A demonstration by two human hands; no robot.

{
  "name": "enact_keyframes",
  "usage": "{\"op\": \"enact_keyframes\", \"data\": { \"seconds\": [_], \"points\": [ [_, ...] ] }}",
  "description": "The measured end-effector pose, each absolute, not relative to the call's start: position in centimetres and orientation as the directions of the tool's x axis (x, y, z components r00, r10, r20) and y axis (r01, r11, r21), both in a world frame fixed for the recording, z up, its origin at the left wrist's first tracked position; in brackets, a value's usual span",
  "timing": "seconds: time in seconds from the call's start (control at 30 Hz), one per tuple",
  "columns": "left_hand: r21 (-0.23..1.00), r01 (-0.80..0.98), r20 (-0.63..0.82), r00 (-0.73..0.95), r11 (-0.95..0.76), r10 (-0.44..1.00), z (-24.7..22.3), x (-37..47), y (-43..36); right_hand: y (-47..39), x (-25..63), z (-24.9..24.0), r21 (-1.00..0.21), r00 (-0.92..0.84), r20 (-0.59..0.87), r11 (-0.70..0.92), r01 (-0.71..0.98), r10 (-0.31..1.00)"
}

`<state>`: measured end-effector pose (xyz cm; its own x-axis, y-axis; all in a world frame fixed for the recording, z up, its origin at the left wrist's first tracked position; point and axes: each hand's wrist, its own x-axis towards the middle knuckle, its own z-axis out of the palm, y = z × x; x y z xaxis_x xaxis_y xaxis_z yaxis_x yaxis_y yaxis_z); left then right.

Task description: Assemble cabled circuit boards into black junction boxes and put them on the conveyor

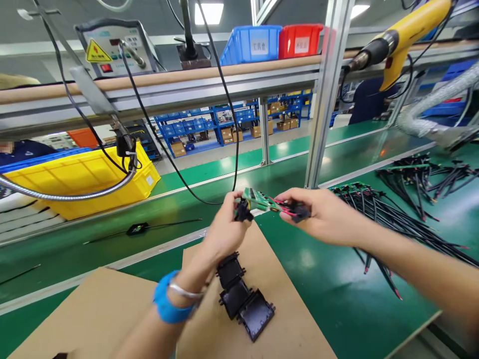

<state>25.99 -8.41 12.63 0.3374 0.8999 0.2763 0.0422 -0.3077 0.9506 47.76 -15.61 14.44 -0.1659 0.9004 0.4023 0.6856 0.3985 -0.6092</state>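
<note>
A green circuit board (258, 200) with red and black wires is held up between my two hands, above a sheet of cardboard (292, 304). My left hand (226, 224) grips its left end, next to a black part (244, 211). At the other end, my right hand (314, 212) is closed around a black connector-like piece (299, 212) and the red wires. Below my left hand, several open black plastic cases (256, 314) lie in a row on the cardboard. Fingertips on the board's far side are partly hidden.
Bundles of black cables with boards (377, 214) lie on the right of the green bench. A yellow bin (86, 174) stands at left, near a black module with thin leads (137, 229). A yellow heat gun (407, 40) hangs upper right; a metal post (325, 94) rises ahead.
</note>
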Motion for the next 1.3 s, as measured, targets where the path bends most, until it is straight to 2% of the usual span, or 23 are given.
{"op": "enact_keyframes", "data": {
  "seconds": [0.03, 0.07, 0.1, 0.17, 0.27, 0.33, 0.4, 0.47, 0.53, 0.6, 0.73, 0.8, 0.83, 0.9, 1.0, 1.2, 1.3],
  "points": [
    [0.941, 0.137, 0.235, 0.394, -0.309, 0.889, 13.6, 24.1, -8.7, -15.6, 48.8, 15.1, -0.581, -0.213, 0.348, 0.388, 0.716, 0.913],
    [0.859, 0.352, 0.168, 0.492, -0.372, 0.854, 14.5, 22.3, -9.1, -15.4, 49.9, 15.7, -0.558, -0.260, 0.267, 0.369, 0.743, 0.928],
    [0.783, 0.466, 0.095, 0.566, -0.413, 0.819, 15.1, 20.6, -9.7, -15.2, 51.1, 16.2, -0.547, -0.305, 0.160, 0.341, 0.764, 0.939],
    [0.760, 0.520, -0.144, 0.720, -0.391, 0.679, 15.1, 17.9, -11.2, -14.5, 53.0, 16.5, -0.576, -0.365, -0.106, 0.242, 0.781, 0.925],
    [0.839, 0.538, -0.458, 0.781, -0.086, 0.424, 12.3, 16.4, -13.6, -13.0, 54.0, 14.4, -0.612, -0.427, -0.484, 0.053, 0.789, 0.764],
    [0.818, 0.565, -0.564, 0.753, 0.105, 0.341, 9.4, 16.8, -15.0, -11.9, 53.0, 11.9, -0.629, -0.493, -0.573, 0.034, 0.776, 0.654],
    [0.815, 0.552, -0.577, 0.749, 0.174, 0.326, 6.8, 17.8, -16.0, -11.2, 50.9, 9.3, -0.718, -0.600, -0.485, 0.102, 0.689, 0.636],
    [0.837, 0.528, -0.543, 0.765, 0.147, 0.346, 4.7, 18.7, -16.6, -11.2, 48.1, 7.2, -0.821, -0.700, -0.278, 0.215, 0.528, 0.658],
    [0.838, 0.539, -0.531, 0.767, 0.085, 0.362, 3.4, 19.3, -16.7, -11.8, 45.4, 5.6, -0.863, -0.765, -0.121, 0.314, 0.396, 0.632],
    [0.810, 0.586, -0.553, 0.740, 0.036, 0.384, 2.6, 19.4, -16.5, -12.8, 43.6, 4.2, -0.845, -0.788, -0.070, 0.383, 0.372, 0.611],
    [0.789, 0.614, -0.552, 0.721, -0.015, 0.419, 1.9, 19.2, -16.3, -14.6, 43.0, 1.8, -0.711, -0.724, 0.035, 0.526, 0.467, 0.689],
    [0.798, 0.602, -0.536, 0.725, -0.021, 0.433, 1.8, 19.3, -16.4, -14.9, 43.4, 1.2, -0.694, -0.690, 0.085, 0.539, 0.477, 0.719],
    [0.799, 0.600, -0.530, 0.724, -0.024, 0.442, 1.8, 19.4, -16.5, -14.9, 43.5, 1.1, -0.705, -0.670, 0.066, 0.509, 0.493, 0.740],
    [0.801, 0.597, -0.517, 0.720, -0.034, 0.464, 1.8, 19.5, -16.7, -15.1, 43.6, 1.1, -0.723, -0.639, -0.068, 0.403, 0.561, 0.767],
    [0.804, 0.594, -0.510, 0.722, -0.040, 0.467, 1.8, 19.5, -17.0, -15.7, 43.4, 0.8, -0.718, -0.631, -0.240, 0.303, 0.627, 0.737],
    [0.770, 0.614, -0.465, 0.727, -0.175, 0.505, 1.9, 19.6, -17.4, -17.8, 43.5, -0.4, -0.641, -0.642, -0.062, 0.462, 0.613, 0.764],
    [0.713, 0.656, -0.452, 0.698, -0.245, 0.555, 2.1, 19.7, -17.7, -18.4, 43.4, 0.1, -0.678, -0.563, -0.153, 0.328, 0.658, 0.812]
  ]
}}
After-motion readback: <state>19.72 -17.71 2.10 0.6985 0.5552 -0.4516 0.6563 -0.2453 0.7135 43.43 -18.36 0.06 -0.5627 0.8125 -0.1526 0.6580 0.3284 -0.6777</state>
